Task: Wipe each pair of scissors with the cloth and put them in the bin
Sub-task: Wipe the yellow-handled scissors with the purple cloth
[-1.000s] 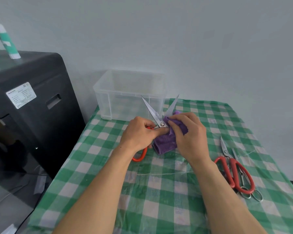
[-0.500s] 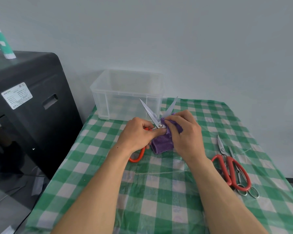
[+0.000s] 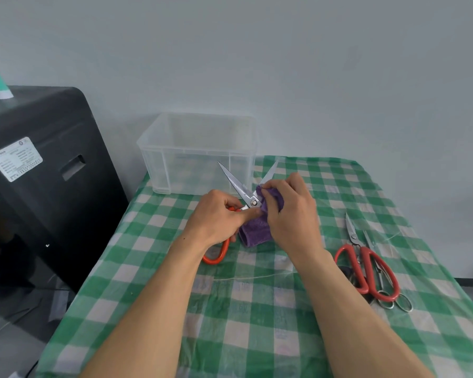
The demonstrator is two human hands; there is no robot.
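The tabletop (image 3: pixel 257 336), covered in a green checked sheet, is used as the work surface. A black cabinet (image 3: pixel 52 200) is stood just beside its left edge and plays no part in the work. The clear bin (image 3: pixel 197 152) is set at the far left corner against the wall, open-topped and just beyond the hands, presumably so that a cleaned pair can be dropped in with a short reach. Nothing can be made out inside it.

The left hand (image 3: pixel 216 219) is clenched around the handles of the orange-handled scissors (image 3: pixel 236 185), which are held above the tabletop with the blades spread wide and the tips pointed away from the body towards the bin. The blades are judged to be spread so that each inner face can be reached. The right hand (image 3: pixel 292 214) is closed on the purple cloth (image 3: pixel 256 231), which is pinched around the right blade near the pivot while its loose end hangs down to the sheet. The left blade is left bare.

The pairs awaiting wiping are laid together near the right edge, well apart from the bin, so wiped and unwiped are kept separate.

By count: one tabletop, one cabinet, one bin, two hands, one cloth. Three pairs of scissors are seen with certainty: the held pair, the red-handled scissors (image 3: pixel 366 271) and the slim metal scissors (image 3: pixel 368 241) lying partly under them. A dark shape is glimpsed beneath the red handles; whether it is a fourth pair cannot be told.
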